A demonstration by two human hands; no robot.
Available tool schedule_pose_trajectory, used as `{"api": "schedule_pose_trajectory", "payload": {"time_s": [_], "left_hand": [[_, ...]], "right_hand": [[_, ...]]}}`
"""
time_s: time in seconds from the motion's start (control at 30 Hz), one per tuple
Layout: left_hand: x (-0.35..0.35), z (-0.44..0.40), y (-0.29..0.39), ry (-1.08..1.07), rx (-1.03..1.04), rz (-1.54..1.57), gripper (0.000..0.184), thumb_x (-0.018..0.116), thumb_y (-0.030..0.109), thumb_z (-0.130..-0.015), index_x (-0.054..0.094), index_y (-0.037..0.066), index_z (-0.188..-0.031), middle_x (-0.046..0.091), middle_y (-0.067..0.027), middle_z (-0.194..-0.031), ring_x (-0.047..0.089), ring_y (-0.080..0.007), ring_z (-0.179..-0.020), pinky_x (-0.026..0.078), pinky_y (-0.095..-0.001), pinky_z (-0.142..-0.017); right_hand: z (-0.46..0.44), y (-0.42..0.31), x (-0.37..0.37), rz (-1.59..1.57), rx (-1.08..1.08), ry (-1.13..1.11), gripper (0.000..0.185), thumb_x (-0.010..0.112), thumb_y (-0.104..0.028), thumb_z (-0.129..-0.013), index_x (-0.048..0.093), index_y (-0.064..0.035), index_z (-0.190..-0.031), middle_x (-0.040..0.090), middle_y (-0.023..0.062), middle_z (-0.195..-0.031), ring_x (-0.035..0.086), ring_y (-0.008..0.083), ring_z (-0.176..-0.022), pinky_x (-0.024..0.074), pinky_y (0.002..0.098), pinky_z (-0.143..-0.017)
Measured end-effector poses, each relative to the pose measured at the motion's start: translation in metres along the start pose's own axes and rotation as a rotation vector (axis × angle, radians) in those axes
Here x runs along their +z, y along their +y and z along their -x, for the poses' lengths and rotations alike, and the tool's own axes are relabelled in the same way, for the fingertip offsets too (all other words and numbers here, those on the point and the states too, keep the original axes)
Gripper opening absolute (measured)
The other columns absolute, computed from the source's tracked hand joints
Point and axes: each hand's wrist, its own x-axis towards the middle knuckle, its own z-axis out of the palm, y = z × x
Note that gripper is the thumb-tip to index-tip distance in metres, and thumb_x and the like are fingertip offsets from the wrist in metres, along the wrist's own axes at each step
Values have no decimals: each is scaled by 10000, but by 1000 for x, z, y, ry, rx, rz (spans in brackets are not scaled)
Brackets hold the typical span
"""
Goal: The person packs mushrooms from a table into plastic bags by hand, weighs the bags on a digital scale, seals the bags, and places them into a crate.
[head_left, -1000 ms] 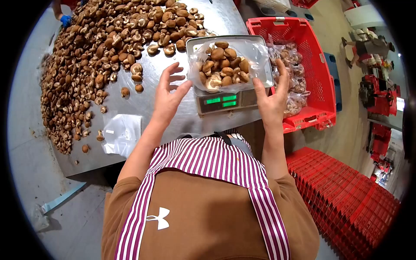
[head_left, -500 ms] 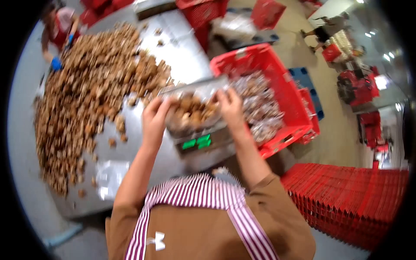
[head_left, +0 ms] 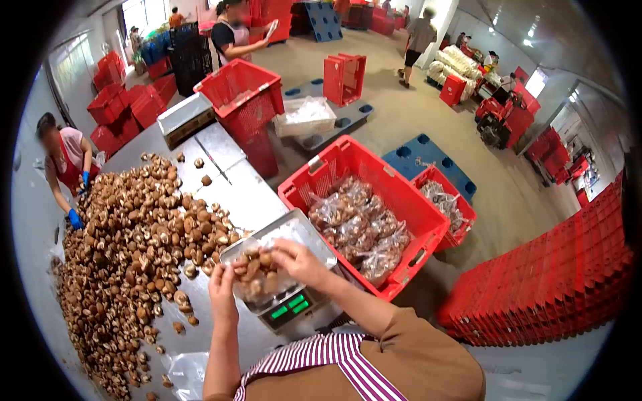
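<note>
L hand (head_left: pixel 223 284) & R hand (head_left: pixel 301 264) both grip the bag (head_left: pixel 259 279) near its mouth, L on one side, R opposite, fingers bent in. Bag is clear plastic w/ brown mushrooms inside, over the scale (head_left: pixel 294 224) tray; blurry, can't tell if its base touches. Scale's display lit green, digits unreadable. Big mushroom pile (head_left: pixel 144 247) on the metal table (head_left: pixel 235 175), L of scale. Flat clear plastic (head_left: pixel 189 375) at table edge, near L forearm. Red crate (head_left: pixel 420 224) just beside scale on R, w/ filled bags (head_left: pixel 354 224) in it; smaller red crate (head_left: pixel 468 212) behind, also w/ bags. Co-worker (head_left: pixel 69 155) at far side of pile, blue gloves (head_left: pixel 75 219) on, one at pile's edge.
</note>
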Motion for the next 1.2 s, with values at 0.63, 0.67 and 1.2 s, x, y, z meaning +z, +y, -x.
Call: {"api": "schedule_pose_trajectory", "payload": {"time_s": [0.63,0.67,1.2], "left_hand": [[-54,-32,-67,-115,200,-831,90,615,62,-853,648,-18,-877,605,-66,-738,576,-135,-691,468,-320,-628],[-58,-39,-76,-116,198,-831,90,615,62,-853,648,-18,-877,605,-66,-738,576,-135,-691,468,-320,-628],[-24,-16,-16,-160,-232,-18,169,565,132,-906,667,2,-940,682,-71,-853,629,-131,-758,508,-298,-738]], "right_hand": [[-40,77,-8,549,-149,-371,219,653,-243,-863,685,-56,-971,662,203,-923,614,376,-909,489,446,-771],[-35,80,-4,549,-318,-282,161,639,-194,-842,659,-38,-873,646,170,-842,607,366,-854,483,462,-734],[-32,81,30,-342,148,-248,265,541,-192,-1003,637,1,-1158,613,-1,-925,544,76,-808,462,226,-734]]}}
